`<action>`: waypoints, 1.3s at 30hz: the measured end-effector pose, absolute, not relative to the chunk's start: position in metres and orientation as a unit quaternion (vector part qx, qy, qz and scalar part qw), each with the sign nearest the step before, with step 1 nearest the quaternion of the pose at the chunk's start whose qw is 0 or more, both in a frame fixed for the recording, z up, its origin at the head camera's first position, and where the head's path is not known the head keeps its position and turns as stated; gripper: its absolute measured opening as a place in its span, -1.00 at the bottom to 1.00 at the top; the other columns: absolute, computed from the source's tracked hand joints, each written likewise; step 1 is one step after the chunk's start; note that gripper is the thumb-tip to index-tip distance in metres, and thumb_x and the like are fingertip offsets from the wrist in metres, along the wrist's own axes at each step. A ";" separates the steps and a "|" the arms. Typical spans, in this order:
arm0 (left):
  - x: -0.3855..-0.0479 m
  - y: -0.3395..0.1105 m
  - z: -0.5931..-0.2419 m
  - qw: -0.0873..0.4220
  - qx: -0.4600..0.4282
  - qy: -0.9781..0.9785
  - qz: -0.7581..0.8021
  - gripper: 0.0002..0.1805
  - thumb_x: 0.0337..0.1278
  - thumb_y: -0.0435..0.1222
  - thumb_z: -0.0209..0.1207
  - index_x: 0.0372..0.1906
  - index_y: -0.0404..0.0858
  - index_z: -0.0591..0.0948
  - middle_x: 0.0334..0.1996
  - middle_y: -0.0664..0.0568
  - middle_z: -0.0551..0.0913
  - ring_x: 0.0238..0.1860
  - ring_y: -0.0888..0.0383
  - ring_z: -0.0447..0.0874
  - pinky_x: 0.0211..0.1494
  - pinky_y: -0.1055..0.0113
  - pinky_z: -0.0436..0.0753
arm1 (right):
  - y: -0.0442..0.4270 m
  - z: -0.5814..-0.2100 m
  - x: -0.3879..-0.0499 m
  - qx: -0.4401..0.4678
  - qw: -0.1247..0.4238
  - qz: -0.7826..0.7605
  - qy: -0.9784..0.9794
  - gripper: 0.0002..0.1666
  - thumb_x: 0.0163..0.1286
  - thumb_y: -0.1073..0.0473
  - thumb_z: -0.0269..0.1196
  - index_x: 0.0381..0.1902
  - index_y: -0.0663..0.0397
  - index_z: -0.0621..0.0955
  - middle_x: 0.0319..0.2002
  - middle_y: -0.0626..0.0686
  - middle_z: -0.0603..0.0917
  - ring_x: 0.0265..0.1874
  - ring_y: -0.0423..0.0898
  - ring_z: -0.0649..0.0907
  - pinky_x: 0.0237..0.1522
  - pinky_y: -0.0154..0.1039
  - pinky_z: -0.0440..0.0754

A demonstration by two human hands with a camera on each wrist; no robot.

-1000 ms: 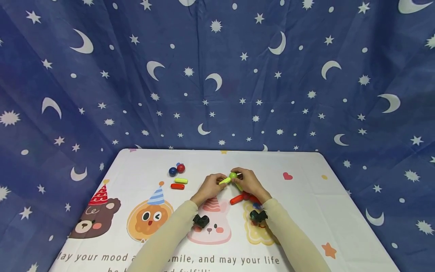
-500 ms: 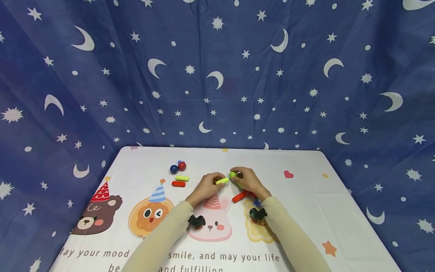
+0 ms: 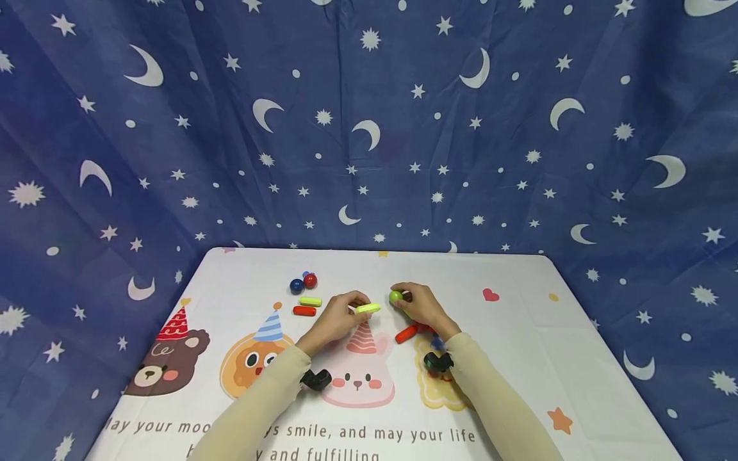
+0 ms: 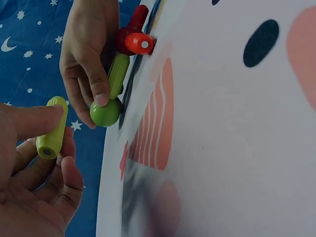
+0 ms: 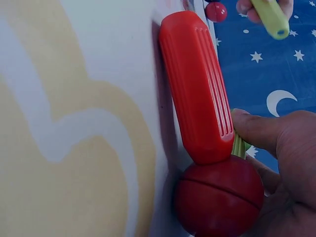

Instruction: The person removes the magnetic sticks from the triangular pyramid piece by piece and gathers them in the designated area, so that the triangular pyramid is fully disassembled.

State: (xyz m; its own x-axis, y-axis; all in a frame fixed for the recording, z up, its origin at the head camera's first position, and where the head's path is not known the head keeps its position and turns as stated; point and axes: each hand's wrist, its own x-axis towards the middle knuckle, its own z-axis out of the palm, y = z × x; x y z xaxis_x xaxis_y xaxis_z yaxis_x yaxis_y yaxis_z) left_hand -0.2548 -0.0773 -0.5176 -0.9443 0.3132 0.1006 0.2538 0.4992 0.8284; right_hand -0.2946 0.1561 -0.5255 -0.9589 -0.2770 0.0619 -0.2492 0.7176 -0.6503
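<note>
Just below the centre of the frame, the left hand (image 3: 340, 314) pinches a loose yellow-green rod (image 3: 368, 308) between thumb and fingers. Beside it, the right hand (image 3: 423, 304) curls around a green ball (image 3: 394, 296); a green rod (image 4: 118, 74) appears to link it to a red ball (image 5: 219, 197) bearing a red rod (image 3: 406, 333). Steadying the ball and leaving the loose rod's end uncovered would probably help. Left of centre, more balls (image 3: 296, 286) and rods (image 3: 304, 311) lie on the white, cartoon-printed tabletop (image 3: 490, 352). Behind hangs a blue moon-and-star curtain (image 3: 519, 128).
</note>
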 end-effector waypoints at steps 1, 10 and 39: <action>-0.253 -0.079 -0.517 0.029 0.160 0.866 0.472 -0.81 0.11 -0.27 0.36 -0.15 -0.07 0.66 -0.22 0.11 0.71 -0.22 0.23 0.60 -0.15 0.39 0.59 | 0.156 -0.526 -0.295 -0.142 0.020 -0.349 0.926 -0.57 0.28 0.22 0.36 0.13 -0.01 0.64 0.08 0.13 0.69 -0.06 0.01 0.72 0.02 -0.08 0.67; -0.239 -0.103 -0.512 0.038 0.139 0.870 0.472 -0.79 0.12 -0.28 0.35 -0.13 -0.04 0.66 -0.19 0.13 0.69 -0.33 0.19 0.55 -0.22 0.37 0.56 | 0.156 -0.528 -0.294 -0.147 0.020 -0.344 0.927 -0.56 0.29 0.20 0.36 0.15 -0.04 0.64 0.10 0.11 0.68 -0.06 0.01 0.71 0.04 -0.07 0.66; -0.219 -0.189 -0.517 -0.044 0.136 0.906 0.399 -0.76 0.03 -0.26 0.42 -0.14 -0.06 0.71 -0.14 0.13 0.71 -0.18 0.13 0.58 -0.14 0.37 0.55 | 0.156 -0.527 -0.296 -0.161 0.021 -0.348 0.924 -0.59 0.31 0.20 0.35 0.12 0.01 0.65 0.02 0.13 0.71 -0.12 0.00 0.70 0.01 -0.08 0.65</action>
State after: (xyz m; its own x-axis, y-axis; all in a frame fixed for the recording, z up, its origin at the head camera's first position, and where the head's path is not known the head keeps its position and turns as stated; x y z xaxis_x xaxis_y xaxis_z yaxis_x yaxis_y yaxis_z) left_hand -0.2185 -0.1886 -0.5166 -0.9592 0.2106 0.1888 0.2814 0.6442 0.7112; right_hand -0.2963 0.1556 -0.5269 -0.9474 -0.3116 0.0725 -0.2821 0.7066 -0.6489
